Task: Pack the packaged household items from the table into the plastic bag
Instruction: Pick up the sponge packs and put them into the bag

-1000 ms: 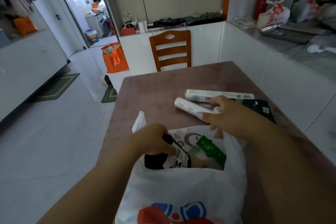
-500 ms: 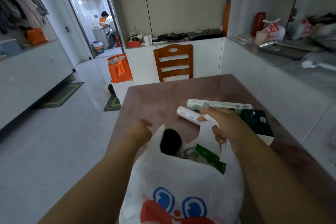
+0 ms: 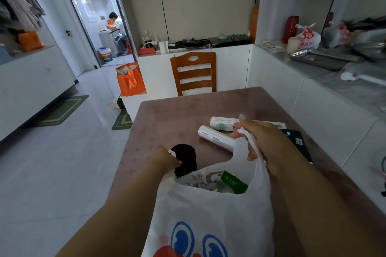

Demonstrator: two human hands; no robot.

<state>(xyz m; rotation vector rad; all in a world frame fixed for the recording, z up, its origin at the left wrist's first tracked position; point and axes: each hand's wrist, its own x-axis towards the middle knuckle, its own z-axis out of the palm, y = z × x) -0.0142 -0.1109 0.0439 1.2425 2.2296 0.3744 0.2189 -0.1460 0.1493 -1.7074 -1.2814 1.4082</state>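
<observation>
On the floor at far left lie two green mats, one [image 3: 60, 110] along the grey cabinet and a second [image 3: 122, 120] by the corner of the counter [image 3: 167, 123]. One orange tote bag [image 3: 130, 79] stands on a low white surface just behind that second mat, and one wooden chair [image 3: 195, 73] faces the counter's far edge.

The left hand [image 3: 165, 159] is curled closed at the left lip of the white plastic bag [image 3: 208, 210], touching a black cylindrical item [image 3: 184, 159] that stands upright half out of the bag's mouth; whether the fingers pinch the bag's edge or the black item itself cannot be told. The one bag sits at the near end of the counter, its mouth held wide, with two blue cartoon eyes printed on its front. Inside it, besides the black item, two packages show: one pale printed pack [image 3: 201, 179] and one green pack [image 3: 234, 182] to its right.

The right hand [image 3: 263, 142] is closed on the bag's right handle, lifting it, with the index finger stretched out.

Three items lie on the counter beyond the bag: one white roll [image 3: 215, 137] touching the bag's raised handle, one long white box [image 3: 223, 124] just behind it, and one dark flat package [image 3: 296, 142], mostly hidden by the right wrist.
</observation>
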